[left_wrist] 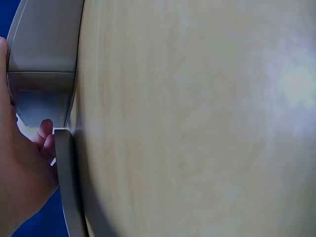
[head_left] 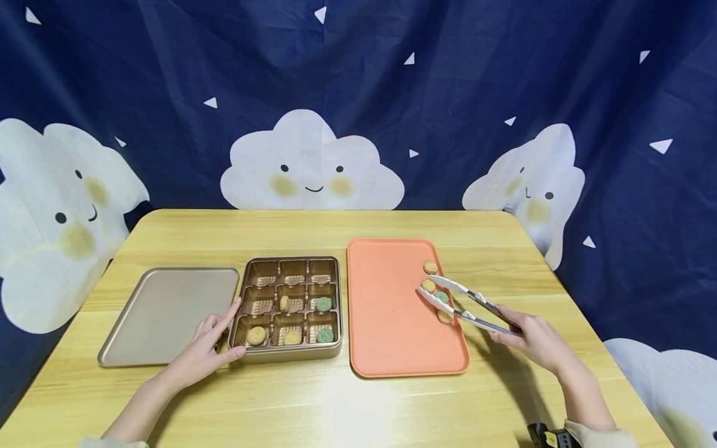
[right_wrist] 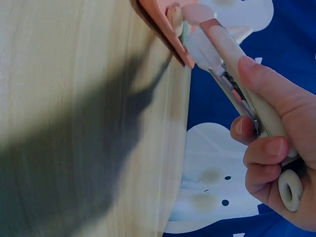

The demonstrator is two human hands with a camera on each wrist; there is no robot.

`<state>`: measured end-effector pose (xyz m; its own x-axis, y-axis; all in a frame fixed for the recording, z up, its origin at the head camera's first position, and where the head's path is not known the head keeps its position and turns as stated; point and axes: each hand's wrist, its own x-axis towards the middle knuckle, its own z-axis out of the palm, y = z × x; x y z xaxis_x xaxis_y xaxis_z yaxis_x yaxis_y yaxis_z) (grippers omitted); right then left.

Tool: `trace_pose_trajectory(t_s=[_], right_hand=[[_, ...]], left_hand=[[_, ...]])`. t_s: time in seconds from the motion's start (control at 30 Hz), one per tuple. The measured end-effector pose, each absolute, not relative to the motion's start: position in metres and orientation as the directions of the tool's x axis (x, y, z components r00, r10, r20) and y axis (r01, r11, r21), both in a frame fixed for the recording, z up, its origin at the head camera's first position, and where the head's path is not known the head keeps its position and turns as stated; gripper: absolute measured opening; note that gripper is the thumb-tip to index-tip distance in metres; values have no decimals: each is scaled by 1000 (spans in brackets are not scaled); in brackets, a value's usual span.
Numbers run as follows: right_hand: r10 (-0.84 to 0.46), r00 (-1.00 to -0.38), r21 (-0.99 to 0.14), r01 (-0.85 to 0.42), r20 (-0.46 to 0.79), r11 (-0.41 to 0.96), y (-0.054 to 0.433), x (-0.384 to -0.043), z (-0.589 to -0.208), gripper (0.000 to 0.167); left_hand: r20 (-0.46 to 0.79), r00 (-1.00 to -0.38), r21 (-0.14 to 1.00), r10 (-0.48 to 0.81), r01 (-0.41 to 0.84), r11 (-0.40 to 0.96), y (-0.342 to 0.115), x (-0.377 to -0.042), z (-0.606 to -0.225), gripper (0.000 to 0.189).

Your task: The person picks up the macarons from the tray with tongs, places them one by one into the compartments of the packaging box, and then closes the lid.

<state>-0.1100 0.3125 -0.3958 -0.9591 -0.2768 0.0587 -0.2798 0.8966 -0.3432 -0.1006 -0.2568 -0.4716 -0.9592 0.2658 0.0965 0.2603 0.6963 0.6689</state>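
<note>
My left hand [head_left: 204,348] rests at the left side of a brown tin box [head_left: 291,355], index finger along its edge and thumb at the front corner. Inside, a divided insert holds cookies: a yellow one [head_left: 257,336], another yellow cookie [head_left: 292,337] and a green cookie [head_left: 325,336] in the front row. A tan cookie [head_left: 284,303] on edge and a green one [head_left: 323,303] lie in the middle row. My right hand [head_left: 534,339] grips tongs [head_left: 476,320]. Their spread tips stand about a yellow cookie [head_left: 428,285] on the orange tray [head_left: 386,311]; contact is unclear.
Beside that cookie on the tray lie a tan cookie [head_left: 430,267], a green cookie [head_left: 441,297] and a brownish cookie [head_left: 445,317] near the right rim. A flat brown lid [head_left: 168,317] lies left of the tin. A cloud-patterned blue curtain [head_left: 358,74] hangs behind the table.
</note>
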Motion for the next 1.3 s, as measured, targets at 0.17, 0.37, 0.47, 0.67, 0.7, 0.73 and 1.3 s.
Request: trace_pose_trajectory(t_s=[0.17, 0.37, 0.47, 0.67, 0.7, 0.73, 1.3], right_hand=[[-289, -957, -352, -282, 34, 893, 313, -110, -395, 58], [-291, -956, -364, -287, 46, 886, 312, -110, -394, 56], [-302, -952, -381, -300, 56, 874, 308, -110, -392, 54], [-372, -923, -409, -379, 99, 830, 300, -116, -390, 52], [-384, -917, -406, -394, 109, 824, 299, -118, -391, 51], [-395, -912, -411, -403, 110, 817, 298, -119, -391, 51], [-434, -892, -445, -442, 127, 779, 298, -117, -399, 50]], left_hand=[[99, -959, 673, 267, 262, 691, -256, -100, -472, 90], [103, -957, 674, 270, 267, 689, -256, -100, -472, 89], [103, -957, 672, 271, 268, 690, -256, -100, -472, 89], [107, -956, 675, 274, 272, 686, -256, -101, -474, 89], [108, -955, 675, 275, 274, 685, -256, -101, -473, 89], [109, -955, 674, 276, 275, 685, -257, -101, -473, 89], [123, -954, 666, 275, 285, 690, -257, -102, -476, 90]])
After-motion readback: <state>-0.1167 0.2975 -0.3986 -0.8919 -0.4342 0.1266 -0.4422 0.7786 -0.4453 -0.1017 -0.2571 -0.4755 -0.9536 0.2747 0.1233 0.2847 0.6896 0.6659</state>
